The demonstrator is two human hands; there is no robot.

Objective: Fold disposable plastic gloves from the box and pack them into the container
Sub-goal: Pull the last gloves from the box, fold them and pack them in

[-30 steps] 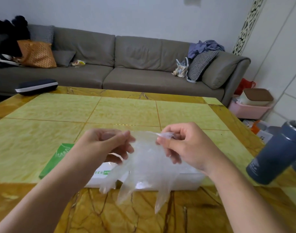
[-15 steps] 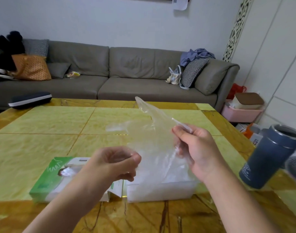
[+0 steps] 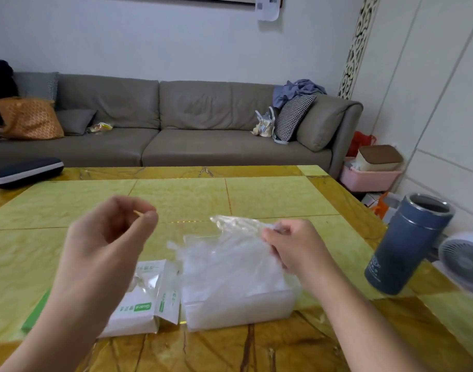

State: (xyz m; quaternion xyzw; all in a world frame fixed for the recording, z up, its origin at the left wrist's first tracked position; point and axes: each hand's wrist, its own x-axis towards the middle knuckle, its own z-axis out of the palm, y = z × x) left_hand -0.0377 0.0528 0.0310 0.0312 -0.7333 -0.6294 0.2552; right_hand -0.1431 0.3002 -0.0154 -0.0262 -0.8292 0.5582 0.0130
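Above container [image 3: 238,310]: glove [image 3: 230,253] lowered; left hand [image 3: 106,245] risen, empty.

We see a home living room: long grey sofa [image 3: 160,122] across the upper frame with cushions, an orange bag [image 3: 28,118] at upper left and clothes [image 3: 297,89] piled on its right arm. A yellow-green stone coffee table [image 3: 69,210] fills the lower frame, a small fan [image 3: 463,261] sits at right edge.

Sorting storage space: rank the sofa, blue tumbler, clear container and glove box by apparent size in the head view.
1. sofa
2. clear container
3. blue tumbler, close to the container; nearness makes it unsure
4. glove box, partly hidden by the left arm
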